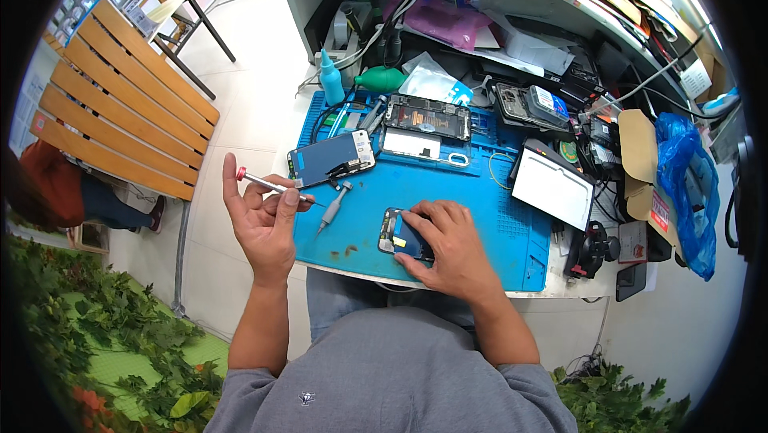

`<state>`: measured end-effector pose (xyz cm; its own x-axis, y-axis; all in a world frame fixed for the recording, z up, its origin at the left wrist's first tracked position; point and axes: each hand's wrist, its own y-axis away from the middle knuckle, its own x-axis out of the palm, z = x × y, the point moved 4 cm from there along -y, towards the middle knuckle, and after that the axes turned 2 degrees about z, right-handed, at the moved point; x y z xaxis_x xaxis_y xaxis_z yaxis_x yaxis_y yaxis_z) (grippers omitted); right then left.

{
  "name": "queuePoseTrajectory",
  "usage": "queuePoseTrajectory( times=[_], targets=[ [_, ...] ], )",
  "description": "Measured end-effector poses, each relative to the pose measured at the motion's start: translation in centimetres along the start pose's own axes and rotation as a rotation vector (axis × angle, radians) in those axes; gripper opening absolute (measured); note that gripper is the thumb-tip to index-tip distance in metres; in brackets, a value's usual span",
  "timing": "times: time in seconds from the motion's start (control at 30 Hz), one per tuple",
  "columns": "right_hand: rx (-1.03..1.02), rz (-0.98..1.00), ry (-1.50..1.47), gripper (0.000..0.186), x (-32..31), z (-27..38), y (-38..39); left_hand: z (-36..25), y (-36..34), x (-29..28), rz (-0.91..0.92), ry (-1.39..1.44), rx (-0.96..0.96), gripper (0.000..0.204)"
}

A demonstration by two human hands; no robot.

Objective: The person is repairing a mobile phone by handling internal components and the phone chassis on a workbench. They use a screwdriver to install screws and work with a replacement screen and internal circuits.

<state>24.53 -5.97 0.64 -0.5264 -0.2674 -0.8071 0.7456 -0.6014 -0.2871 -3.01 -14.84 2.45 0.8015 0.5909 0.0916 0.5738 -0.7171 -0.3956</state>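
The fingers of the left hand point(266, 229) are curled together in a pinch, forefinger pointing up, while those of the right hand point(450, 247) are spread, thumb and forefinger well apart. Largest around them is a slatted wooden seat point(132, 109), standing to the left of the left fingers, beyond the desk. Next comes the blue work mat point(480, 185), spread beneath the right fingers and reaching past them on both sides. Far to the right of the right fingers hangs a crumpled blue plastic bag point(690, 189), with an open cardboard box point(640, 149) just beside it, on the side nearer those fingers. A shallow white tray point(554, 187) lies tilted beyond and to the right of the right fingers. Farther from both hands, straight beyond the right fingers, lies an opened phone point(428, 117); a dark display panel point(330, 159) rests just beyond the left fingertips. Past that panel are a green rubber bulb point(380, 79) and a light-blue bottle point(330, 83), standing upright. Smaller is the black-edged phone part point(392, 233), flat on the mat under the right hand, its opposite edges between thumb and forefinger. A grey screwdriver point(334, 205) lies just right of the left thumb. Slimmest is the red-capped screwdriver point(262, 182), clamped slantwise in the left fingers.
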Motion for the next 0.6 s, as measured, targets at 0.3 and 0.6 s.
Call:
queuePoseTrajectory(
  times=[0.3, 0.6],
  targets=[
    [-0.026, -0.052, -0.036, 0.060, 1.1, -0.4, 0.8, -1.0, -2.0, 2.1, 0.065, 0.018, 0.048, 0.093],
    [-0.010, -0.077, -0.040, 0.067, 0.8, -0.6, 0.4, -1.1, -2.1, -1.9, 0.463, -0.670, -0.219, 0.091]
  ],
)
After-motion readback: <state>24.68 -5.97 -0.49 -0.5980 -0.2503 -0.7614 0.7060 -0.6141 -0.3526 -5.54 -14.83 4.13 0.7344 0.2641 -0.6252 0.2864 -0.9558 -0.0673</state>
